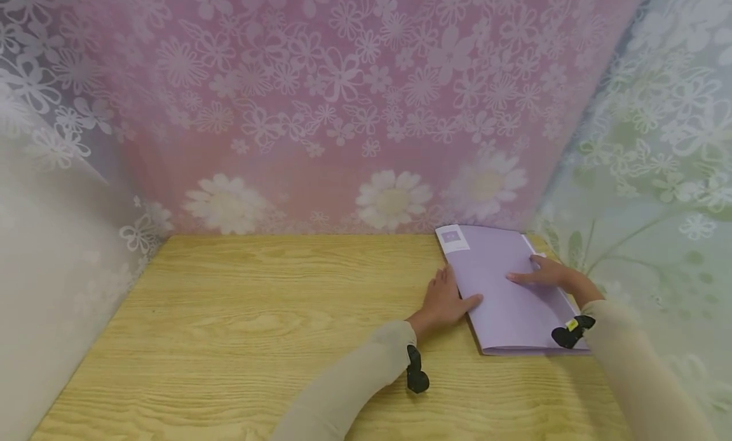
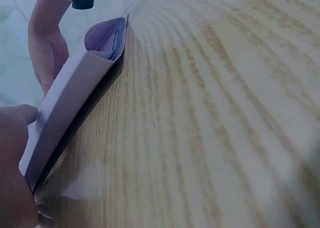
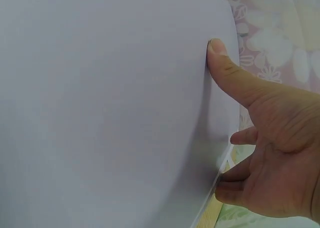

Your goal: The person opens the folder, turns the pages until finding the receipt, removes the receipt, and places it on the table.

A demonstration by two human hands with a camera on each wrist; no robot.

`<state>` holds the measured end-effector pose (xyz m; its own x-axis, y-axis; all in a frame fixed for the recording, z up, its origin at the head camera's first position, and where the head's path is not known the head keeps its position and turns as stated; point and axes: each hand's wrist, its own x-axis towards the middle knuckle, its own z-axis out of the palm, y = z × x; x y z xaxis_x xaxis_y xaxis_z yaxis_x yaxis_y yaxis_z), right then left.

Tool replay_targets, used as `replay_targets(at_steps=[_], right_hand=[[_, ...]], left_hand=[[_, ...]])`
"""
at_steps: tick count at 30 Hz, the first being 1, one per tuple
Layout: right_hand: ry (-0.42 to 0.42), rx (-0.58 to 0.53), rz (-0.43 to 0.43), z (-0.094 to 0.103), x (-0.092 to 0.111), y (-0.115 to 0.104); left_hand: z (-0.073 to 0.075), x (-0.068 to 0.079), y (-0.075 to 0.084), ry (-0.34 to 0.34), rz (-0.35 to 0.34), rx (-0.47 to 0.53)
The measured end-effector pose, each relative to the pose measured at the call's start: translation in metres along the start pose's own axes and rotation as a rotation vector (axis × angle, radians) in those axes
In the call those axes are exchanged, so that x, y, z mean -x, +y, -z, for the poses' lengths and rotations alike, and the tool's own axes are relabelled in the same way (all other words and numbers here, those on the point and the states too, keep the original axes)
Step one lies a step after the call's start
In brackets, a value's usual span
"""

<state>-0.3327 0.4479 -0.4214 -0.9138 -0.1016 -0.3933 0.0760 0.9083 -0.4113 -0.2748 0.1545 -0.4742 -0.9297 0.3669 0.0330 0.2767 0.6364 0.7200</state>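
One lilac folder (image 1: 492, 269), lying cover up on the wood-grain table (image 1: 246, 314), at the far right corner. Far end right by the table's far edge, just before the pink flowered backdrop (image 1: 320, 110); right side close along the table's right edge, hemmed in by a green-and-white flowered backdrop (image 1: 669, 237). White label (image 1: 454, 245) at the folder's far left corner. Near end gaping in a rounded loop in the left wrist view, with thin inner layers (image 2: 116, 43) showing.

Left hand (image 1: 446, 301) against the folder's left side: fingers fairly straight along the edge, thumb spread away and laid over onto the cover. Fingertips partly hidden; cannot tell how far under the edge. Right hand (image 1: 546, 274) at the opposite side, spread wide: thumb resting on the cover, other fingers touching the right edge, broad gap between.

In the way: a right sleeve (image 1: 629, 358) and a black wrist device (image 1: 565, 338) with a yellow mark, hiding part of the folder's near right corner from the head camera. Second black device (image 1: 417, 370) at the cuff of the left sleeve (image 1: 354, 371), reaching in from the near side. Pale backdrop (image 1: 51, 269) along the table's left edge, well apart from the folder.
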Motion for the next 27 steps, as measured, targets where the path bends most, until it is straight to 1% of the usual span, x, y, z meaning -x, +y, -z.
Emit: replay_targets(at_steps=[4, 9, 13, 16, 19, 24, 27], right_hand=[[0.052, -0.032, 0.024, -0.003, 0.003, -0.005], [0.119, -0.05, 0.056, -0.007, 0.004, -0.011], [0.169, -0.083, 0.078, -0.009, 0.006, -0.02], [0.197, -0.102, 0.104, -0.011, 0.008, -0.031], [0.213, -0.12, 0.138, -0.014, 0.008, -0.042], [0.217, -0.171, 0.164, -0.022, 0.008, -0.063], [0.229, -0.189, 0.185, -0.028, 0.008, -0.076]], left_hand=[[0.001, 0.0, -0.001, -0.003, -0.005, -0.011], [0.006, 0.004, -0.002, 0.008, 0.049, 0.035], [0.014, 0.007, -0.006, 0.021, 0.054, 0.06], [0.023, 0.011, -0.015, 0.031, 0.037, 0.088], [0.033, 0.017, -0.029, 0.036, 0.023, 0.126], [0.052, 0.031, -0.051, 0.023, 0.011, 0.209], [0.065, 0.04, -0.061, 0.015, 0.011, 0.229]])
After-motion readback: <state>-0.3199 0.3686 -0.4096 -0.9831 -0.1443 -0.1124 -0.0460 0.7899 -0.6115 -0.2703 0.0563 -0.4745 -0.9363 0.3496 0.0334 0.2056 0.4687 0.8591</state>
